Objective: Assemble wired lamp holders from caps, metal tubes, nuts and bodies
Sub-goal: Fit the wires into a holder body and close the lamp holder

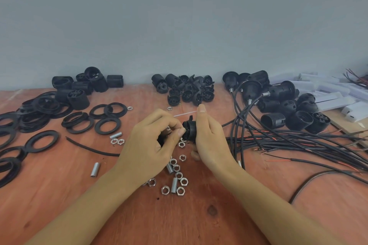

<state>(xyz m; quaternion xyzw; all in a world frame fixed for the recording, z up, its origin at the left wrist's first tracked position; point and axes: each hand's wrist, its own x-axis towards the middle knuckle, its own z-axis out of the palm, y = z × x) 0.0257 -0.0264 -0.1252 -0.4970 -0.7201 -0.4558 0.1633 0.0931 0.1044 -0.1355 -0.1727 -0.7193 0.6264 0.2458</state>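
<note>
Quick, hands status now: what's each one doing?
Left hand: closed, pinching at the end of the black lamp holder part; any small piece is hidden.
Right hand: closed, gripping that part.

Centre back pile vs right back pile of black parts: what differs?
Centre pile is small caps, unwired; right pile is bigger threaded holders, several with black cables trailing forward. Centre pile is tightly jumbled; right pile spreads wider. Both are black plastic, at the table's back edge.

The wooden tabletop (pixel 59 195) carries rings (pixel 42 141) at left, nuts (pixel 184 181) and tubes (pixel 95 169) mid-front. Along the back sit caps (pixel 187 93) and bodies (pixel 78 98), wired holders (pixel 282 90) at right.
</note>
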